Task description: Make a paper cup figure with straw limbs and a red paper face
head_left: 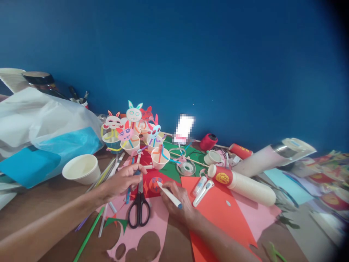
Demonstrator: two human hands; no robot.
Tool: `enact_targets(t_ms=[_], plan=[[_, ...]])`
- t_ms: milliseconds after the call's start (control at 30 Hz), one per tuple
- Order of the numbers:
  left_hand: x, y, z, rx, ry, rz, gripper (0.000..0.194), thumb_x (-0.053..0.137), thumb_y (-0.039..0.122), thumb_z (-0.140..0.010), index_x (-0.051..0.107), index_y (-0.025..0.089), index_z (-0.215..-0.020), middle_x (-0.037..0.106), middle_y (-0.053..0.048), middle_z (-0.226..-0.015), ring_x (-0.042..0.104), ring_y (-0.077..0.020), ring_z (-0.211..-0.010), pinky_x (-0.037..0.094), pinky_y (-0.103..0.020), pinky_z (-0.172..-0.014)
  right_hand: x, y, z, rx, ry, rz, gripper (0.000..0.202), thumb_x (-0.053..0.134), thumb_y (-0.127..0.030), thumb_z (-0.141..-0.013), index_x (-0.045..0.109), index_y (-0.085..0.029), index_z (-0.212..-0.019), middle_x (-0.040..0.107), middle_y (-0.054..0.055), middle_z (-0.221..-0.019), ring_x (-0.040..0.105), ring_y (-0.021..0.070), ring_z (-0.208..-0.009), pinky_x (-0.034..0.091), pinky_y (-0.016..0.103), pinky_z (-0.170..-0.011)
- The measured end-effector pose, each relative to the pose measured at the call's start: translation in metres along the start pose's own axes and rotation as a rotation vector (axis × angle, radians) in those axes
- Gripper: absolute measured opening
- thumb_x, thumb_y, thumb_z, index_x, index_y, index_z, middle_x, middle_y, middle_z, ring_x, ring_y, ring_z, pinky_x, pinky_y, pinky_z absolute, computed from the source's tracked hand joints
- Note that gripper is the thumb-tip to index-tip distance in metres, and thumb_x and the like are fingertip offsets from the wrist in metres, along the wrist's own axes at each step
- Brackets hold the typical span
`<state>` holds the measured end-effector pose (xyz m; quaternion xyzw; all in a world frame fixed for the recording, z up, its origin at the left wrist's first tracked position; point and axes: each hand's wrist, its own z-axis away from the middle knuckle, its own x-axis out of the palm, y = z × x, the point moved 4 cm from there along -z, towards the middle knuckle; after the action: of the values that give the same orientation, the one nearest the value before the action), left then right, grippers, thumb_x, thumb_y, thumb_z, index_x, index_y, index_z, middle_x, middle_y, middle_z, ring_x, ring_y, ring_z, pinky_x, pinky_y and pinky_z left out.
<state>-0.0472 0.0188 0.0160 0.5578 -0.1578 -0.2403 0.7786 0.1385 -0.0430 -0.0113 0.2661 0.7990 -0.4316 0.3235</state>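
Note:
My right hand [177, 202] is closed around a white marker [171, 195] with a blue end. Its tip meets a small orange-red paper disc [156, 185] bearing a drawn face, which lies on red paper [148, 174]. To the left, the fingers of my left hand [127, 180] are curled in a pinch on a small dark blue piece [137, 173] that looks like a marker cap. Just below that hand lie black-handled scissors [139, 211], blades pointing away from me. Pink paper [155, 222] with cut-out holes is under their handles.
Paper cups [160, 158] with paper animal figures stand behind my hands. An uncapped-looking wide cup [81, 169] sits at left beside a plastic bag [49, 116]. Orange paper [215, 214], a white cutter [203, 194] and a cup stack [253, 187] lie at right.

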Motion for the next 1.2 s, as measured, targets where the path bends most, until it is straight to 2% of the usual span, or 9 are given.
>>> enact_targets(t_ms=[133,267,433,567,700,833,933,1033,1200], plan=[[0.005,-0.003,0.000,-0.015,-0.143,0.332,0.022,0.059,0.020,-0.070,0.052,0.018,-0.091,0.041,0.007,-0.063,0.036,-0.0071,-0.050,0.029,-0.021,-0.050,0.000,0.000,0.000,-0.003,0.008,0.004,0.010,0.043,-0.025,-0.089,0.051,-0.020,-0.094,0.067,0.002,-0.073,0.064,0.0157,-0.057,0.042,0.023,-0.048],[0.006,-0.007,-0.001,-0.012,-0.228,0.468,0.027,0.058,0.012,-0.065,0.053,0.017,-0.091,0.041,0.007,-0.066,0.039,-0.0066,-0.052,0.029,-0.022,-0.051,0.000,-0.001,-0.002,-0.001,0.009,0.000,0.010,0.044,-0.024,-0.089,0.051,-0.020,-0.094,0.067,0.001,-0.071,0.064,0.0151,-0.057,0.042,0.022,-0.049],[0.006,-0.007,0.000,-0.019,-0.261,0.515,0.026,0.055,0.009,-0.062,0.054,0.016,-0.086,0.044,0.005,-0.068,0.040,-0.0064,-0.053,0.030,-0.022,-0.052,-0.002,-0.002,-0.002,0.014,0.004,0.000,0.009,0.045,-0.024,-0.089,0.050,-0.020,-0.094,0.066,0.001,-0.067,0.064,0.0144,-0.054,0.042,0.021,-0.048],[0.007,-0.007,0.001,-0.042,-0.239,0.539,0.012,0.061,0.019,-0.070,0.051,0.016,-0.078,0.046,0.004,-0.064,0.041,-0.0078,-0.053,0.031,-0.024,-0.052,-0.002,-0.003,-0.001,-0.003,0.008,0.001,0.009,0.044,-0.024,-0.089,0.051,-0.020,-0.094,0.066,0.001,-0.070,0.064,0.0147,-0.056,0.043,0.021,-0.049],[0.007,-0.013,-0.003,-0.060,-0.194,0.537,0.026,0.061,0.027,-0.077,0.040,0.018,-0.064,0.041,0.007,-0.055,0.036,-0.0065,-0.047,0.029,-0.023,-0.049,-0.002,-0.002,-0.002,-0.007,0.013,-0.013,0.009,0.044,-0.024,-0.089,0.051,-0.020,-0.094,0.068,0.001,-0.074,0.065,0.0147,-0.058,0.043,0.022,-0.050],[0.006,-0.012,-0.004,-0.016,-0.187,0.535,0.023,0.061,0.022,-0.073,0.041,0.017,-0.062,0.038,0.007,-0.052,0.035,-0.0068,-0.047,0.028,-0.022,-0.048,-0.001,-0.002,-0.002,-0.017,0.014,-0.025,0.009,0.044,-0.025,-0.089,0.050,-0.020,-0.094,0.067,0.001,-0.071,0.063,0.0144,-0.055,0.043,0.023,-0.048],[0.006,-0.008,-0.002,0.015,-0.229,0.537,0.019,0.062,0.019,-0.068,0.043,0.017,-0.063,0.039,0.007,-0.053,0.035,-0.0069,-0.047,0.027,-0.021,-0.047,-0.001,-0.001,-0.001,-0.006,0.016,-0.018,0.009,0.044,-0.026,-0.090,0.050,-0.020,-0.094,0.066,0.001,-0.070,0.063,0.0144,-0.055,0.042,0.022,-0.048],[0.007,-0.005,0.000,0.018,-0.264,0.566,0.014,0.061,0.016,-0.065,0.046,0.017,-0.067,0.039,0.007,-0.056,0.034,-0.0068,-0.048,0.028,-0.022,-0.049,-0.001,0.000,-0.001,0.007,0.012,-0.014,0.008,0.045,-0.025,-0.089,0.050,-0.020,-0.094,0.066,0.000,-0.069,0.064,0.0143,-0.055,0.042,0.022,-0.048],[0.005,-0.006,-0.002,0.013,-0.251,0.589,0.012,0.057,0.014,-0.060,0.045,0.017,-0.063,0.036,0.006,-0.057,0.030,-0.0064,-0.047,0.029,-0.022,-0.049,-0.002,-0.003,-0.001,-0.004,0.004,-0.017,0.007,0.046,-0.024,-0.089,0.050,-0.020,-0.093,0.066,0.000,-0.067,0.063,0.0138,-0.054,0.042,0.021,-0.048]])
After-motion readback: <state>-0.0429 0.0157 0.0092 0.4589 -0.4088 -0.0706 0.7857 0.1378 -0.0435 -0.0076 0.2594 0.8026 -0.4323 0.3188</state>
